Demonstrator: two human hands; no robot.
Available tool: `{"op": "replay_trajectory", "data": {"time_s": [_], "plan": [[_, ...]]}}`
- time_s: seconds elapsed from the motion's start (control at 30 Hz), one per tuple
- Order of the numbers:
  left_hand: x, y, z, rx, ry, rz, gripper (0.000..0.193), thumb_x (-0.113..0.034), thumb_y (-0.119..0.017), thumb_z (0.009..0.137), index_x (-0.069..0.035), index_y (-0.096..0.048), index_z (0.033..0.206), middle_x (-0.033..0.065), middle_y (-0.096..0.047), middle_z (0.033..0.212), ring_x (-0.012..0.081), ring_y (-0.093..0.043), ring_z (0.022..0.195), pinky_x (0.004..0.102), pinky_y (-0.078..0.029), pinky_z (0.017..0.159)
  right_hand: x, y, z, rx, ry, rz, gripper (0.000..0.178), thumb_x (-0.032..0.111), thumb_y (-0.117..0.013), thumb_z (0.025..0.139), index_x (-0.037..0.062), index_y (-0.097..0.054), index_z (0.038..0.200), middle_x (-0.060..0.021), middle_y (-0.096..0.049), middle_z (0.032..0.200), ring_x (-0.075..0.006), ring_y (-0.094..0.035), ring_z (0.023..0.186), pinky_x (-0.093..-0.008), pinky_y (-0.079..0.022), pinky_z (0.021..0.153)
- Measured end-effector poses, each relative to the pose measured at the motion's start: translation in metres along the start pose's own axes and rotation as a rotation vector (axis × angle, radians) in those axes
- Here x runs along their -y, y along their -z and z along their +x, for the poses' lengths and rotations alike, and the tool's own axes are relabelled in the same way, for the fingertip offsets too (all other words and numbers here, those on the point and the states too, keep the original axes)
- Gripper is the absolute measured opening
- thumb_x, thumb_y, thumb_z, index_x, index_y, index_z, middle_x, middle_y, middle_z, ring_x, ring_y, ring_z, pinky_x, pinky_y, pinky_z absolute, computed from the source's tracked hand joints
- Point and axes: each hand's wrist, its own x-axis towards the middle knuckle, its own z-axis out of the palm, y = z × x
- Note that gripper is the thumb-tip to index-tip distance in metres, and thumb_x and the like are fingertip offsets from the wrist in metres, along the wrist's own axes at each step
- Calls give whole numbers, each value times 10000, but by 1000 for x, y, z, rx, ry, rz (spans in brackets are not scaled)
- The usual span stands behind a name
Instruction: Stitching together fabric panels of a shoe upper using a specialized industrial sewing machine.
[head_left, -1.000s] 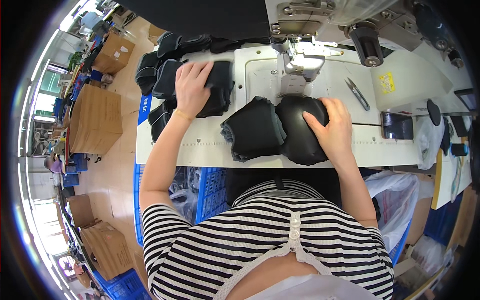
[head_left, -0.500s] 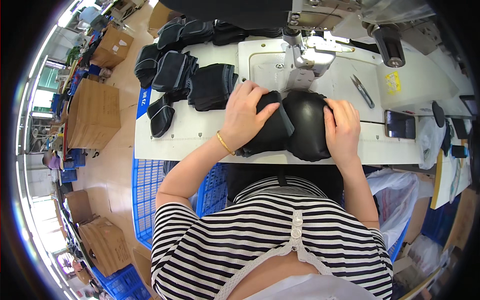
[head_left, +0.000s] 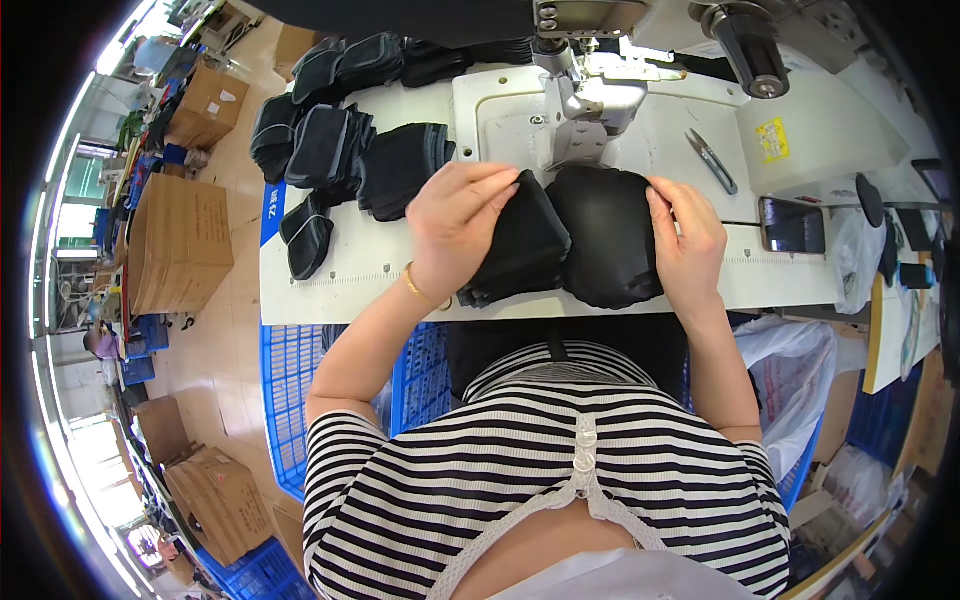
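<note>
Snips (head_left: 712,162) lie at the upper right of the frame, with a phone (head_left: 792,226) below them and a yellow sticker (head_left: 772,139) to their right. A plastic bag (head_left: 795,365) sags at the lower right. A blue crate (head_left: 288,385) stands left of the lower centre. Brown cartons (head_left: 180,245) stand on the tan floor (head_left: 245,350) at the left.

Askew stack of black fabric (head_left: 520,245) beside a rounded black piece (head_left: 608,240), both on a white tabletop (head_left: 780,285)
</note>
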Motion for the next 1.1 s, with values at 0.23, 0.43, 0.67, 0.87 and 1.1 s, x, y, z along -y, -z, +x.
{"op": "replay_trajectory", "data": {"time_s": [0.23, 0.43, 0.67, 0.87, 1.1], "plan": [[-64, 35, 56, 317, 239, -541, 210, 136, -736, 729, 4, -725, 893, 85, -656, 940, 137, -593, 841, 242, -475, 766, 55, 18, 22, 9, -125, 446, 124, -16, -660, 902, 0, -673, 1024, -79, -685, 852, -118, -635, 730, -231, -490, 654], [-65, 23, 62, 333, 351, -543, 137, 89, -747, 765, 11, -690, 862, 97, -686, 990, 135, -617, 904, 251, -482, 815, 61, 8, 17, 75, -243, 771, 122, 19, -624, 948, 3, -656, 1065, -47, -689, 851, -70, -630, 744, -202, -489, 661], [-60, 14, 59, 263, 426, -571, 102, 42, -767, 770, 2, -690, 825, 45, -708, 873, 96, -639, 818, 226, -510, 756, 61, 12, 15, 160, -346, 739, 133, 46, -632, 947, -2, -654, 1070, -31, -684, 831, -46, -613, 719, -193, -475, 630], [-62, 13, 59, 274, 440, -550, 128, 53, -760, 781, 9, -691, 879, 55, -696, 897, 105, -629, 832, 235, -502, 778, 67, 11, 19, 110, -367, 732, 109, 54, -652, 931, -14, -670, 1014, -19, -659, 749, -30, -565, 641, -194, -439, 562], [-61, 10, 62, 314, 471, -522, 151, -54, -761, 825, -3, -711, 958, 14, -699, 838, 67, -615, 778, 217, -505, 749, 66, 5, 19, 39, -373, 726, 101, 56, -666, 916, -22, -681, 977, -17, -650, 716, -33, -563, 631, -190, -442, 562]]}}
